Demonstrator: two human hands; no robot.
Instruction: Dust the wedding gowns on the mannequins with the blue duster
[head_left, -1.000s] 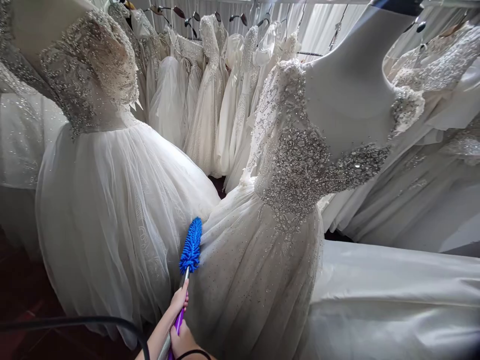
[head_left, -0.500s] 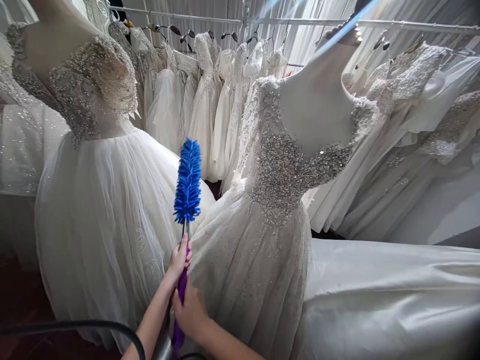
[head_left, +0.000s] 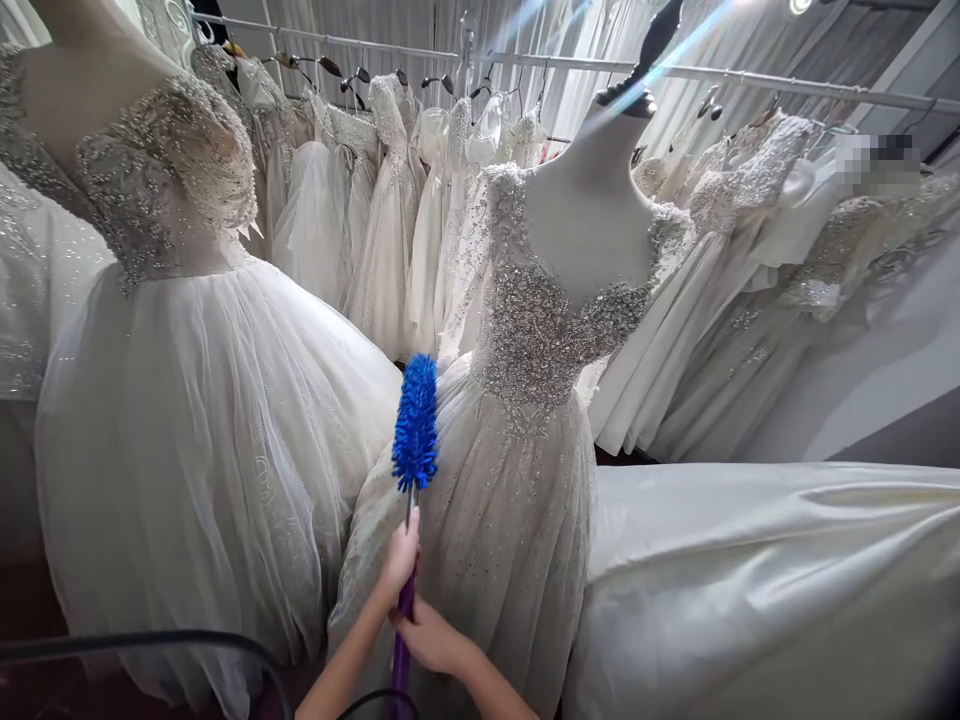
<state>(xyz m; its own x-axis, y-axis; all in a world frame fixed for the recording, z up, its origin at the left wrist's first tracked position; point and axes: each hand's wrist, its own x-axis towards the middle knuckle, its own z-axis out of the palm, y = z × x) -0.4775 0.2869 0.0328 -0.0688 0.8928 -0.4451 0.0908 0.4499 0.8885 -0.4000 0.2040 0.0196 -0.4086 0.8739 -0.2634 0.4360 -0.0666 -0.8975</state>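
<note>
A duster with a fluffy blue head (head_left: 415,425) and a purple handle (head_left: 402,665) points upward in the middle of the head view. My left hand (head_left: 400,552) is closed around its shaft just below the head. Lower down, my right hand (head_left: 431,635) wraps the purple handle. The blue fibres appear against the left side of the skirt of a beaded white gown (head_left: 525,500) on a mannequin; whether they touch it I cannot tell.
Another beaded gown (head_left: 195,400) with a wide skirt stands at the left. Behind hang several white dresses (head_left: 390,220) on a metal rail (head_left: 720,78). Satin fabric (head_left: 750,580) spreads across the lower right. A dark curved bar (head_left: 150,643) crosses the lower left.
The duster and both hands have moved right and lower in view, towards the middle gown's skirt. The view has shifted, so the gowns appear further left. Both hands keep their hold.
</note>
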